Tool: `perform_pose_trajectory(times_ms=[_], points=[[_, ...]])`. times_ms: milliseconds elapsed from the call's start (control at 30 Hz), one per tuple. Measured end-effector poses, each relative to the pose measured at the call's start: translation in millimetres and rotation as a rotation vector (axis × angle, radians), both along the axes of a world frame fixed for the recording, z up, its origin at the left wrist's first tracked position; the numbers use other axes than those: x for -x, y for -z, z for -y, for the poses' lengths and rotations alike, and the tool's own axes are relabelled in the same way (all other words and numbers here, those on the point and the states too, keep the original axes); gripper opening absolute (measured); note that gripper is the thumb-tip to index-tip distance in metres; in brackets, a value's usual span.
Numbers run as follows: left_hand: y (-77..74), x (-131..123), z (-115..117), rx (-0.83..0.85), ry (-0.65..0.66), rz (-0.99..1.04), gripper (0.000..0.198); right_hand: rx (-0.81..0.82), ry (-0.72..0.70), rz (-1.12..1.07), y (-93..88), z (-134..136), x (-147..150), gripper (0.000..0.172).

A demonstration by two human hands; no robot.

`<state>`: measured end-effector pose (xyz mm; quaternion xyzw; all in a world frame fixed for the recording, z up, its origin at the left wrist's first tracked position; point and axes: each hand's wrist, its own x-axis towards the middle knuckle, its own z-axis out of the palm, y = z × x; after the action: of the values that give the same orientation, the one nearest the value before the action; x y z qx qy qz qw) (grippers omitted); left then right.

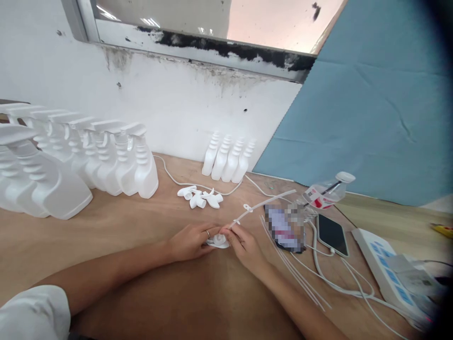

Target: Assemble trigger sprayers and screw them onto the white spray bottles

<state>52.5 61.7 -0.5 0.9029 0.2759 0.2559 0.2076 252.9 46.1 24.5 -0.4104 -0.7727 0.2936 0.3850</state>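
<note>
Our left hand [191, 241] lies on the wooden table [148, 302] with its fingers curled down over a white trigger head [218, 243], pressing it to the board near the middle of the near edge; our right hand [246, 246] meets it there, thumb and forefinger pinched together on the near end of a thin dip tube [269, 202] that runs up and away to the right, its far end lifted clear of the table; we judge the trigger head light, hard and smooth, so it is best gripped around its body rather than by the lever; the tube looks very light and springy, likely to bow or flick if held far along, so a pinch close to the end gives the most control; a small white piece [247, 208] sits on the tube, and we cannot tell whether it is a knot, a clip or a collar; most of the trigger head is hidden under our fingers, so we cannot see whether tube and head are joined or only touching; more loose tubes [297, 276] lie just to the right, spare heads [200, 198] lie beyond our hands, and a row of spray bottles [116, 163] is cut off at the left edge; one object beside the phone [331, 234] is blurred out.
</note>
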Motion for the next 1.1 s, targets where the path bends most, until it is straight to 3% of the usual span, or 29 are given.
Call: perform_pose_trajectory(times_ms=[367, 567, 733, 800, 867, 933, 1000, 1100], points=[[3.1, -1, -1, 0.011, -0.007, 0.021, 0.045, 0.018, 0.049, -0.097, 19.9, 0, 5, 0.033], [2.4, -1, -1, -0.005, -0.002, 0.022, 0.036, 0.007, 0.041, -0.090, 21.3, 0, 10, 0.034], [-0.6, 0, -2, 0.204, -0.044, 0.062, 0.049, 0.058, 0.056, -0.097, 15.5, 4, 5, 0.025], [-1.4, 0, -3, 0.312, -0.073, 0.117, 0.059, -0.054, 0.116, -0.081, 14.6, 6, -5, 0.029], [-4.2, -3, -6, 0.389, -0.080, 0.192, 0.068, -0.297, 0.154, 0.019, 14.4, 6, -17, 0.044], [-11.6, -6, -8, 0.458, -0.041, 0.255, 0.072, -0.581, 0.091, 0.220, 14.2, 2, -30, 0.054], [-24.8, -11, -12, 0.560, 0.080, 0.248, 0.075, -0.766, -0.030, 0.445, 13.7, -2, -39, 0.057], [-49.4, -19, -34, 0.723, 0.315, 0.129, 0.073, -0.831, -0.088, 0.601, 12.6, -5, -48, 0.050]])
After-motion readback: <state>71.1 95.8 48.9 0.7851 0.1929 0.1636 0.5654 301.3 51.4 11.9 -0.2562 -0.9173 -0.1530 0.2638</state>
